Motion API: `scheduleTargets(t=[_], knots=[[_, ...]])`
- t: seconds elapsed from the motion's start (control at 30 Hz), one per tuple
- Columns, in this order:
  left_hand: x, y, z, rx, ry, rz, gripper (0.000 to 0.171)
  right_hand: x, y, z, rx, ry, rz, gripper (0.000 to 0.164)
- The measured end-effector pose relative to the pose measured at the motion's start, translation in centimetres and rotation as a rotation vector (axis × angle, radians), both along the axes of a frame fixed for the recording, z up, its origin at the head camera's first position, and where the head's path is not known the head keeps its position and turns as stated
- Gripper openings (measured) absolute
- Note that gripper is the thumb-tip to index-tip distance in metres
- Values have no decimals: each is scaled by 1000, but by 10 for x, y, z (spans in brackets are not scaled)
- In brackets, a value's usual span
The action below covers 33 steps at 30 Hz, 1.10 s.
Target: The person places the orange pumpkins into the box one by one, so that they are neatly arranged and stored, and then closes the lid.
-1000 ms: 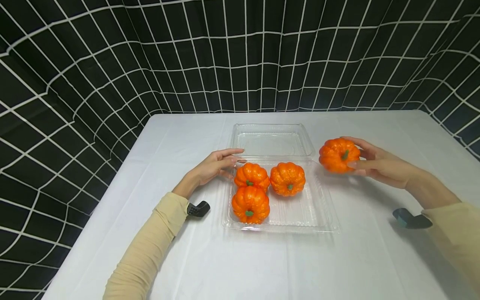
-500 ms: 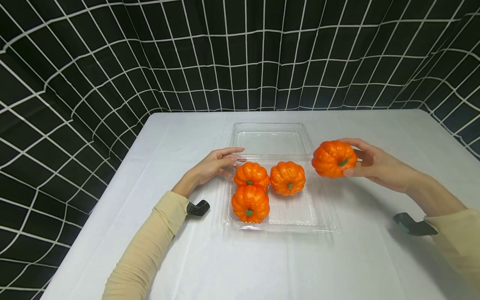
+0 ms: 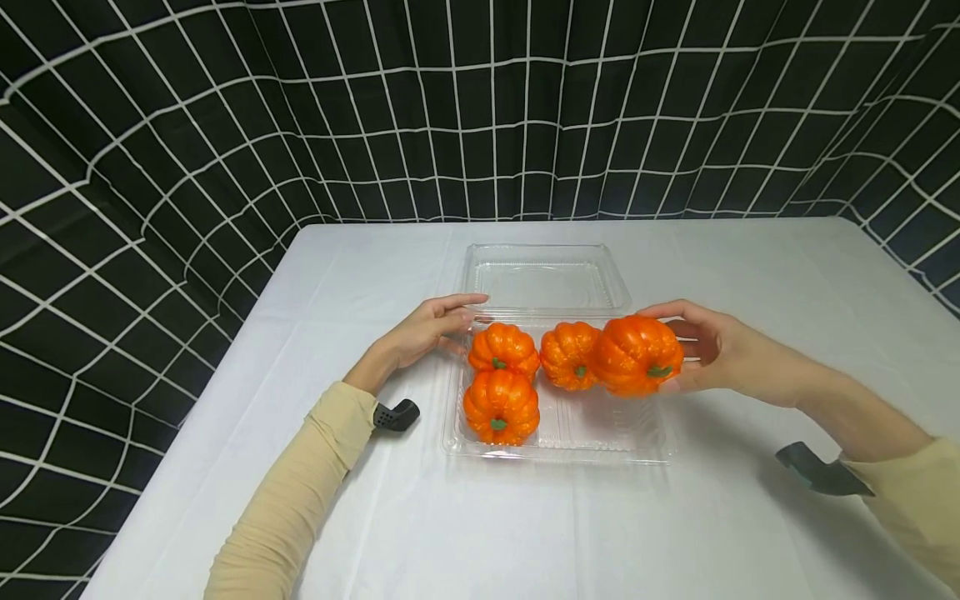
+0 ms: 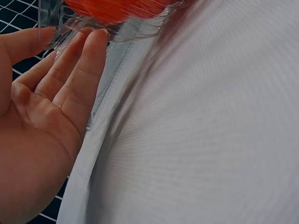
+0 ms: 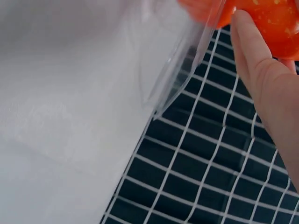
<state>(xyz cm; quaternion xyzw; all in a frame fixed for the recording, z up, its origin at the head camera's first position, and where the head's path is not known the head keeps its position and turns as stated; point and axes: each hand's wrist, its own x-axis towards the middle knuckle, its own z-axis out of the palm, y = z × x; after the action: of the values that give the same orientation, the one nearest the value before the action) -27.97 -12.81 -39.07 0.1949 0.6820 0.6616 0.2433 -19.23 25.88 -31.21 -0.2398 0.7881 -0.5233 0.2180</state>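
In the head view my right hand [image 3: 731, 354] holds an orange toy pumpkin [image 3: 636, 357] with a green stem, above the right part of a clear plastic clamshell container [image 3: 600, 433]. The held pumpkin partly covers another pumpkin [image 3: 568, 360] lying in the base. Two more orange pumpkins, one behind [image 3: 501, 348] and one in front [image 3: 501, 408], sit along the container's left side. My left hand [image 3: 423, 333] is at the left wall near the hinge; in the left wrist view its thumb and fingertips [image 4: 99, 39] hold the container's edge.
The container's lid [image 3: 543, 279] lies open toward the back of the table. A white cloth covers the table [image 3: 360, 517]. Black curtains with a white grid [image 3: 510, 108] stand behind and at the sides. Each wrist carries a dark camera mount [image 3: 397, 415].
My right hand has carried the pumpkin leftward and toward me, from beside the container to over its right part. My left hand and the other pumpkins stay put.
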Motion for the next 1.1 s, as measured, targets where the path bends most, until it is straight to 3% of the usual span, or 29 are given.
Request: scheduleTargets(t=[0.33,1.1], knots=[[0,0,3,-8,-11,7,46,13,-16,1,-8,6,38,69],[1,1,3,4,-13,0,47,24,-40,-14,-16,42,136,64]])
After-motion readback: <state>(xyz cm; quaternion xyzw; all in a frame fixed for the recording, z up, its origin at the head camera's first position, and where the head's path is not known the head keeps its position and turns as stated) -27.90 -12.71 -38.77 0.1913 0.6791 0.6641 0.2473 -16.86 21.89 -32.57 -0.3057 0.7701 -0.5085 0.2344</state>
